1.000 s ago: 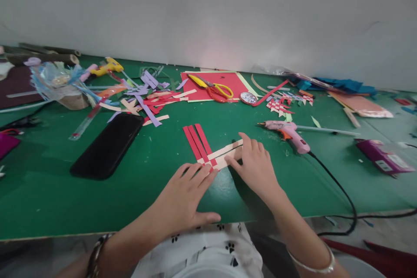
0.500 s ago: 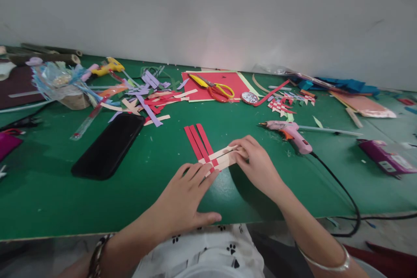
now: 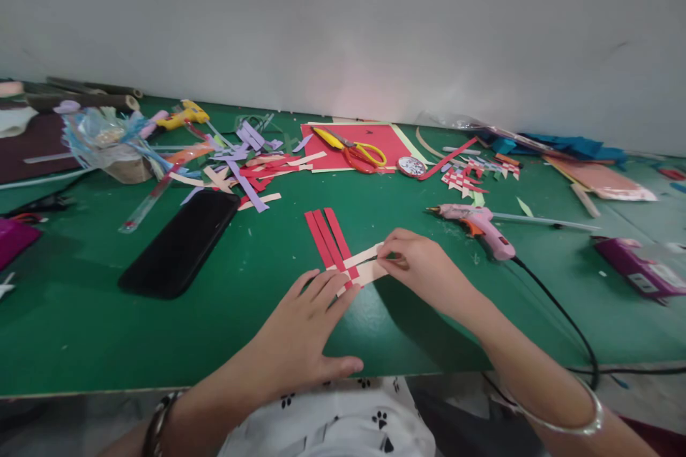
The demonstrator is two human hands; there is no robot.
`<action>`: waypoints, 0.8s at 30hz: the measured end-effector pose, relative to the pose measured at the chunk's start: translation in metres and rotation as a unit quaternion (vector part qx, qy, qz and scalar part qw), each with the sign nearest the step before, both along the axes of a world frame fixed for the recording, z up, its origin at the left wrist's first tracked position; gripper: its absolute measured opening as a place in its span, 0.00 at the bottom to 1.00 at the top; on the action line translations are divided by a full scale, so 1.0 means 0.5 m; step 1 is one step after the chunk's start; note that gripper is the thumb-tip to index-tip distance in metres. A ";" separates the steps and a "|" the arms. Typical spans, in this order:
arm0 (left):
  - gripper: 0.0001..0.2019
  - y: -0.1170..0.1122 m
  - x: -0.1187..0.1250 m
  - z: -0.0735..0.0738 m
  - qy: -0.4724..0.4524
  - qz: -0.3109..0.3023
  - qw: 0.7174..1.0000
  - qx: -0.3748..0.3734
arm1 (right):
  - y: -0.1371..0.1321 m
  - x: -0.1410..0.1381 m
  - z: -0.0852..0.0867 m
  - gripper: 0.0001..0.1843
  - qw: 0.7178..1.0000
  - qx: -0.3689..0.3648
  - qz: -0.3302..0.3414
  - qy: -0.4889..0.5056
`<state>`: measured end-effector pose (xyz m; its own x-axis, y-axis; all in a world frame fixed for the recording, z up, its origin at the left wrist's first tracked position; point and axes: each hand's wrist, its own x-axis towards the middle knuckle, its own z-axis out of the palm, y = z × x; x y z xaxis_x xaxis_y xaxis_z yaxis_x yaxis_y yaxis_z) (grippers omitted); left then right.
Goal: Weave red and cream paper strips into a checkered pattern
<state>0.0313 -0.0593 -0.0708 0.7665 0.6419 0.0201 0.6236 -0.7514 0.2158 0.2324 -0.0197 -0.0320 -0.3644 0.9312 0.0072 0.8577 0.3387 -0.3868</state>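
Note:
Three red paper strips [image 3: 324,233] lie side by side on the green table [image 3: 96,328], with cream paper strips [image 3: 365,261] woven across their near ends. My left hand [image 3: 303,332] lies flat, fingers stretched out, pressing the near ends of the red strips. My right hand [image 3: 421,265] is curled, its fingertips pinching the right ends of the cream strips.
A black phone [image 3: 181,243] lies to the left. A pink glue gun [image 3: 479,221] with a black cord lies to the right. Yellow-and-red scissors [image 3: 352,148] rest on a red sheet [image 3: 380,136] at the back, beside a heap of cut paper strips [image 3: 244,166].
My right hand has gone from lying flat on the cream strips to pinching their right ends. My left hand stays pressed on the weave.

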 end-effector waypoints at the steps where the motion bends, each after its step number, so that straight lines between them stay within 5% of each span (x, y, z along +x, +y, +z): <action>1: 0.36 0.000 -0.001 -0.002 -0.003 0.001 1.000 0.005 | 0.002 0.000 0.002 0.09 0.999 0.024 0.009 -0.031; 5: 0.37 0.002 -0.006 -0.011 -0.015 0.000 1.000 0.012 | 0.005 -0.001 0.002 0.11 0.986 0.098 0.038 -0.125; 15: 0.41 0.004 -0.007 -0.005 0.013 0.001 0.998 -0.061 | 0.029 0.022 -0.001 0.12 0.996 -0.043 0.030 -0.065; 24: 0.42 0.008 -0.004 0.002 0.039 0.000 0.995 -0.089 | 0.027 0.020 -0.016 0.10 0.996 -0.005 0.047 -0.072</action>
<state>0.0295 -0.0552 -0.0698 0.7611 0.6302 -0.1534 0.6437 -0.7050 0.2975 0.2425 -0.0063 -0.0402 -0.4470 0.8926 -0.0595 0.8688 0.4174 -0.2663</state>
